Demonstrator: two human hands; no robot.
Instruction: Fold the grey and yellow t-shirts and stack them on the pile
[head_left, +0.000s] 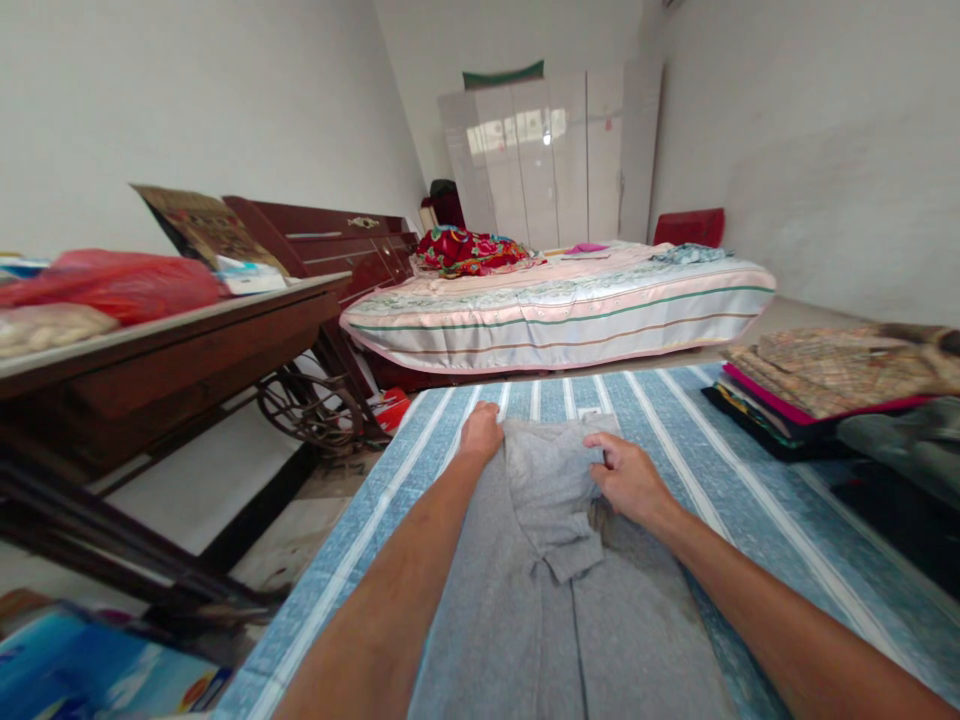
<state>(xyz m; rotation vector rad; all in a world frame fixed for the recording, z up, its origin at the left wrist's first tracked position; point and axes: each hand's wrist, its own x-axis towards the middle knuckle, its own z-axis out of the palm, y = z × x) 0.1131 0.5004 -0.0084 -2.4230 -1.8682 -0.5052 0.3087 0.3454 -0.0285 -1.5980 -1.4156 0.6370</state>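
A grey long-sleeved garment [555, 600] lies on a blue bedspread with white stripes [442, 430]. One sleeve is folded inward, with its cuff [577, 550] near the middle. At the garment's far left corner, my left hand [481, 432] is closed on the edge of the cloth; its fingertips are partly hidden. My right hand [630, 480] pinches fabric at the far right side between thumb and fingers. Just beyond it shows a small white label [589, 411].
To the right sits a stack of folded clothes [832, 375], with dark garments [907, 500] nearer. A wooden table [172, 350] with a red plastic bag [120, 285] stands left, above an iron wheel [311, 405]. Another bed [555, 320] and a white wardrobe [555, 150] are behind.
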